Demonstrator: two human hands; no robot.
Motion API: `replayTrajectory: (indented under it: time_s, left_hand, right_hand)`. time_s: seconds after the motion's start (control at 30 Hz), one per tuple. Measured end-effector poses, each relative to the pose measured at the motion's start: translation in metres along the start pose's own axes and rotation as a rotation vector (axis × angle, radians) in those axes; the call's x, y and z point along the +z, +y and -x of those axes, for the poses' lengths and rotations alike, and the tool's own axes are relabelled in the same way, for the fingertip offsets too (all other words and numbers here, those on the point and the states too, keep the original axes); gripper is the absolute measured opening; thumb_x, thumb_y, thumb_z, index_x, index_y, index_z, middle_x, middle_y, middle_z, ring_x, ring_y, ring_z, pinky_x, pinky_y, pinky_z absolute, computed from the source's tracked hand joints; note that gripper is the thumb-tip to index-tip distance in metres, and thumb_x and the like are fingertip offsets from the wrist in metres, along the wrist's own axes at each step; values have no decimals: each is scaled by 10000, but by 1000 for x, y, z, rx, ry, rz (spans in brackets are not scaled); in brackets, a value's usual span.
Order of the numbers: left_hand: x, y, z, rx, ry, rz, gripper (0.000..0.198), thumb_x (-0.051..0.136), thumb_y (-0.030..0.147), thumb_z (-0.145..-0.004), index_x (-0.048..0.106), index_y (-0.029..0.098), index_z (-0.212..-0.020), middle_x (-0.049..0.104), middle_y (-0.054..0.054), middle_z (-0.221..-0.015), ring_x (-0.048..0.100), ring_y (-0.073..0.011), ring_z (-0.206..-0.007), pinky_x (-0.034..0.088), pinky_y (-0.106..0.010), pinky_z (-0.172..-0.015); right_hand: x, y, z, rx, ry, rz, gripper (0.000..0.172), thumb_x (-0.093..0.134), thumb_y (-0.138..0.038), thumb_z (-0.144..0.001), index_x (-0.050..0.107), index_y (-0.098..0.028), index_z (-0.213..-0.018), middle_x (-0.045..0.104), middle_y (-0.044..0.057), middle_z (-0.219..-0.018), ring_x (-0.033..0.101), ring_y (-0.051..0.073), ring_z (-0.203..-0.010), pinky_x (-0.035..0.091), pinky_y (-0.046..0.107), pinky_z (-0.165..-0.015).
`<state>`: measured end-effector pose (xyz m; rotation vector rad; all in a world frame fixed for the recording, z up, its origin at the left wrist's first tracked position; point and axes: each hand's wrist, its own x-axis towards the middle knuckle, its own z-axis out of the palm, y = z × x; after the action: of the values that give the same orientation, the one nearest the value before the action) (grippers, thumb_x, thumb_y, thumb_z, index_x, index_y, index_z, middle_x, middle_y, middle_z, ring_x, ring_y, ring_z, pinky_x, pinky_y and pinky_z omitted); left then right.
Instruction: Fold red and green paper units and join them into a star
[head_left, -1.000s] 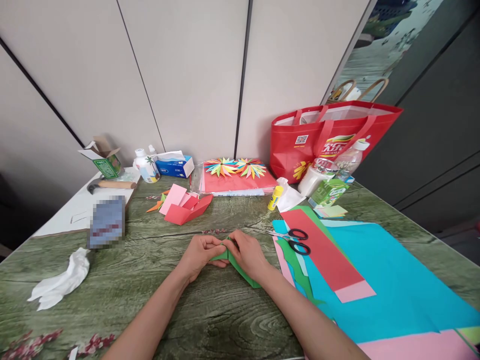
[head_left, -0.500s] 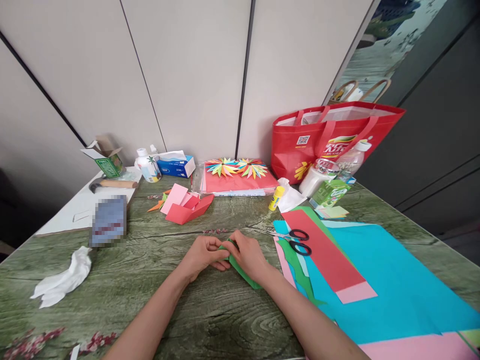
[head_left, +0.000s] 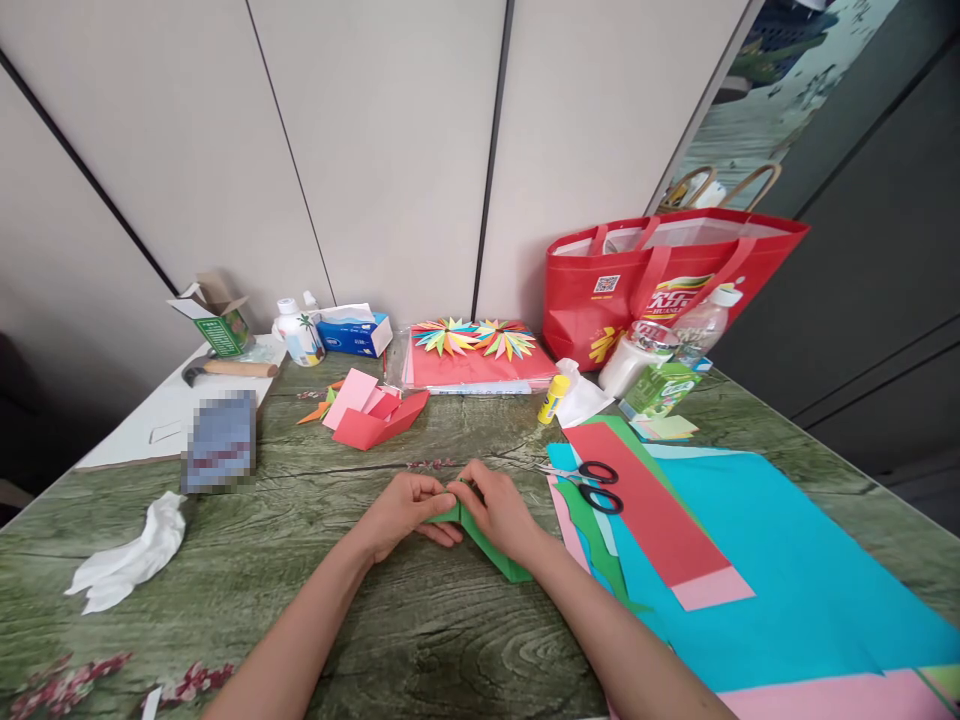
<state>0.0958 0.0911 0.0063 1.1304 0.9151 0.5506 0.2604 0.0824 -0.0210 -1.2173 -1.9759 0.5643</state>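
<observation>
Pinching green paper [head_left: 498, 556], left hand [head_left: 403, 513] and right hand [head_left: 499, 512], tissue [head_left: 349, 313] protruding from blue box [head_left: 349, 338]

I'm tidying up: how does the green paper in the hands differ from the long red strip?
The green paper is folded, while the red strip lies flat. The left hand and right hand hold the green paper; the red strip rests on other sheets. Both are paper.

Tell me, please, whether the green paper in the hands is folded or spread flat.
Folded: the green paper forms a narrow, bent strip held by the left hand and right hand.
</observation>
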Motion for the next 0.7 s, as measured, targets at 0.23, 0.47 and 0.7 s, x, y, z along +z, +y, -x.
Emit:
replayTrajectory:
  time_s: [0.23, 0.47, 0.7]
  left_hand:
    - [-2, 5, 4, -49, -114, -7, 361, 640, 452, -695, 647, 100, -774, 711, -134, -797, 680, -240, -732, 531, -367, -692]
    - [2, -2, 0, -38, -66, 24, 355, 651, 451, -681, 609, 101, -731, 700, -120, -679, 675, -238, -587, 540, -341, -536]
    - [1, 4, 3, 0, -105, 28, 344, 606, 437, -734, 614, 95, -772, 703, -151, -814, 682, -238, -663, 545, -345, -610]
  right_hand:
    - [-1, 2, -1, 46, 8, -37, 190, 445, -318, -866, 435, -207, -713, 504, -29, -609, 459, 127, -540, 297, 231, -518]
    - [-1, 1, -2, 49, 20, -53, 197, 418, -331, -871, 448, -209, -720, 502, -30, -605, 461, 128, -537, 306, 232, -514]
    - [-5, 2, -4, 44, 66, -75, 206, 417, -325, -874, 419, -211, -703, 472, -37, -604, 446, 123, -541, 304, 232, -524]
